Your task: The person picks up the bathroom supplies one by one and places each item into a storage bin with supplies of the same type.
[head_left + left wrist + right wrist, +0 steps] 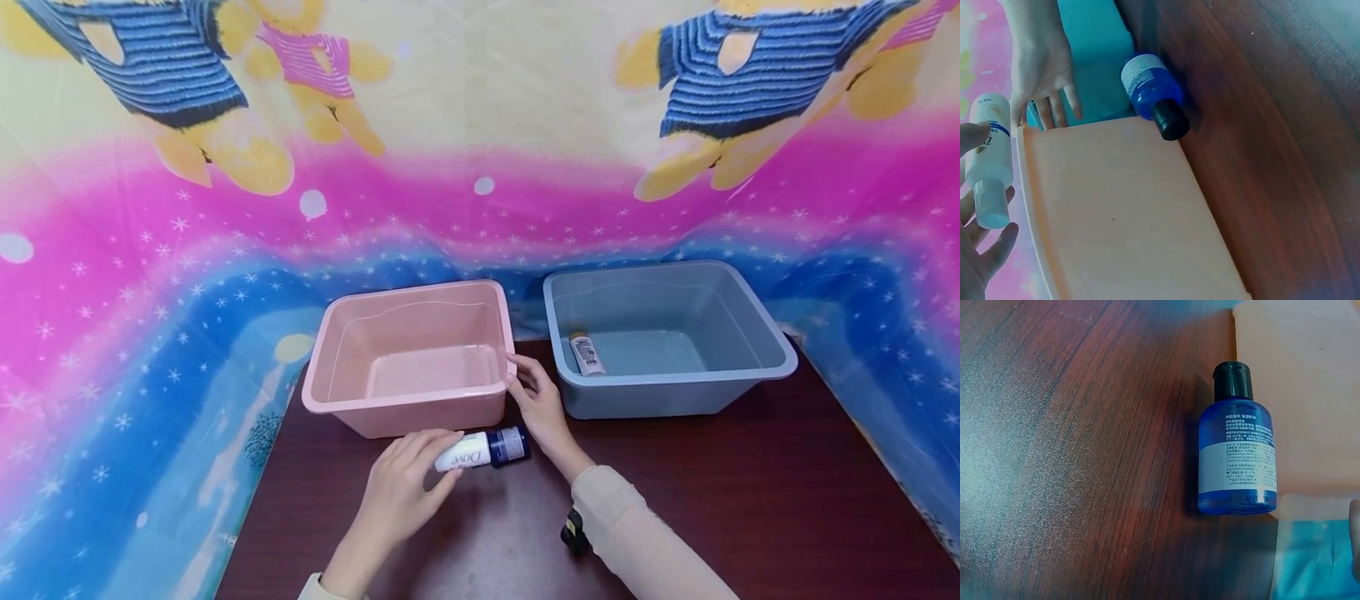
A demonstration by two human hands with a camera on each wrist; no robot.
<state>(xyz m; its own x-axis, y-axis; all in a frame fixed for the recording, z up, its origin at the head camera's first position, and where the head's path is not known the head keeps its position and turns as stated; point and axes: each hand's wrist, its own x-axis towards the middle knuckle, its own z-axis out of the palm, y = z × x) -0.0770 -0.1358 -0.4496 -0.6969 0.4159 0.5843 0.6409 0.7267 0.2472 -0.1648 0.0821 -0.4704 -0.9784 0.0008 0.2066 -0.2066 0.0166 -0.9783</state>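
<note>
My left hand [405, 479] holds a white Dove bottle [463, 452] between thumb and fingers, above the table in front of the pink basin [420, 410]. In the left wrist view this white bottle [990, 156] has its cap pointing down. With loosely extended fingers, my right hand [543, 408] touches the basin's right rim near the front corner. A blue bottle [1238, 459] with a black cap and a printed label lies on its side on the table, close to the basin's front wall. From the head camera, the white bottle partly covers the blue bottle [510, 444].
To the right stands a blue-grey basin [675, 392], with a small white bottle [587, 354] leaning inside its left end. Both basins rest on a dark wooden table [795, 500]. A patterned cloth [480, 200] hangs behind and at the sides.
</note>
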